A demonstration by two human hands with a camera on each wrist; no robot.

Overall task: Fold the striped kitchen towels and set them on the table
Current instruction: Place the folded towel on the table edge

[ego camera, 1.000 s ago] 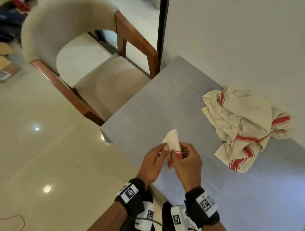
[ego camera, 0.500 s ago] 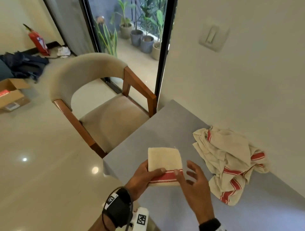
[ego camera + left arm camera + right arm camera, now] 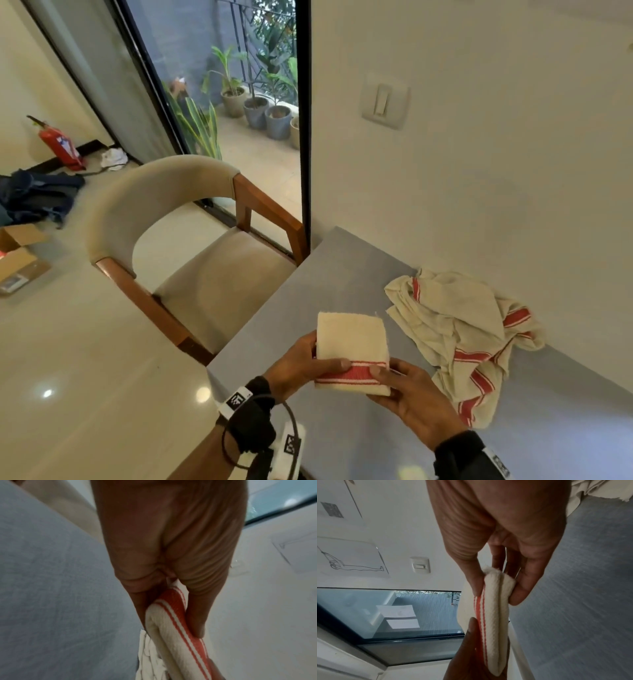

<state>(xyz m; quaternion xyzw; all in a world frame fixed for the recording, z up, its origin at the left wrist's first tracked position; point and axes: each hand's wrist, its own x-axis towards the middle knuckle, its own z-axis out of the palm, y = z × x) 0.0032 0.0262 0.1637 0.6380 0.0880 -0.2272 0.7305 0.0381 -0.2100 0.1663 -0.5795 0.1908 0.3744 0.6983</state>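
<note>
Cream cotton with a red stripe fills our grip: the folded towel (image 3: 352, 353) sits between both our hands above the near left corner of the grey table (image 3: 329, 274), not yet resting on it. Our left hand (image 3: 297, 366) curls round the towel's left edge, thumb lying across the red band and fingers tucked underneath; in the left wrist view the cloth (image 3: 173, 628) is squeezed tight between thumb and fingers. Our right hand (image 3: 414, 404) pinches the towel's lower right corner, thumb on top by the stripe, fingers beneath it; the right wrist view shows the layered edge of the cloth (image 3: 493, 615) held between thumb and fingertips (image 3: 520, 592), which are only lightly bent. Just to the right of the folded towel, and a little farther back, the crumpled towels (image 3: 462, 335) lie in a loose heap on the table, close against the white wall (image 3: 479, 171). To the left of the towel, beyond the table's edge, we see a beige chair (image 3: 191, 260) with a wooden frame. Farther off on the wall is a light switch (image 3: 384, 101). Farthest away, past the glass door, potted plants (image 3: 263, 106) stand outside, and a red fire extinguisher (image 3: 60, 145) rests on the floor far to the left.
</note>
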